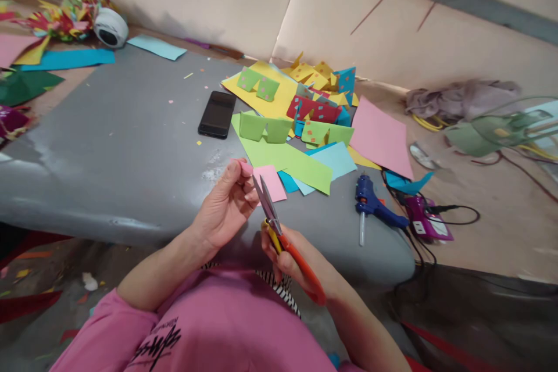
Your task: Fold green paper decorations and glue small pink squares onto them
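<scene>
My left hand (226,203) pinches a small piece of pink paper (246,168) between thumb and fingers, just above the table edge. In my right hand (296,253) are scissors (300,264) with orange and yellow handles. Their blades are parted slightly and point up toward the pink piece; whether they touch it I cannot tell. Behind the blades lies a pink paper rectangle (274,185), partly covered by my fingers and the scissors. Beyond it is a light green sheet (283,160) with a folded green paper shape (265,129) standing on it, notched in the middle.
A black phone (217,114) lies left of several folded, dotted paper shapes (316,109). A blue glue gun (377,204), its cord and a purple power strip (425,218) are at right. A white tape roll (110,28) sits far left. A pink sheet (381,136) lies at right.
</scene>
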The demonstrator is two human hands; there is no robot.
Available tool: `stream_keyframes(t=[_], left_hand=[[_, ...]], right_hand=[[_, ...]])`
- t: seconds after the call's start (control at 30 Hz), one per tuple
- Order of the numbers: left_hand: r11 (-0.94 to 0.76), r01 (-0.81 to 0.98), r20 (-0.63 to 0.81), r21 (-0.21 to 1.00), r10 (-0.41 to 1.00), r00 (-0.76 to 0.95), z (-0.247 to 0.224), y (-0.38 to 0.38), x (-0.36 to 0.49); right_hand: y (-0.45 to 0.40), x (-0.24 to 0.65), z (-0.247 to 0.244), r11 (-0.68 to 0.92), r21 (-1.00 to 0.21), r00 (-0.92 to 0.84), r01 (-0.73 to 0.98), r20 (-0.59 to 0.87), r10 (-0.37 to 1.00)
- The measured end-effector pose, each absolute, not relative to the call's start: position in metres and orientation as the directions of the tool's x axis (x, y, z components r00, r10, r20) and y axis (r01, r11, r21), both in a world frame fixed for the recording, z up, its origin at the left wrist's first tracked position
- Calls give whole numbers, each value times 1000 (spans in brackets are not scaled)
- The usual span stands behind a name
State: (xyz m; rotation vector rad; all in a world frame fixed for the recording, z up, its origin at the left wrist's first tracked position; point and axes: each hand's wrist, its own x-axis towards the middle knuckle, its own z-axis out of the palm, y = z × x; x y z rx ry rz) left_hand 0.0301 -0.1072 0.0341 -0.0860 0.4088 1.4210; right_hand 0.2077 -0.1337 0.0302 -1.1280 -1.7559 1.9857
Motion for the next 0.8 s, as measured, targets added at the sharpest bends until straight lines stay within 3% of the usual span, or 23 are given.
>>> stream_keyframes(t=[0.8], left_hand=[[172,-964,-341,205,935,94,35,-107,31]], right_hand=[[-135,211,28,-224,-929,-673,296,-369,641]])
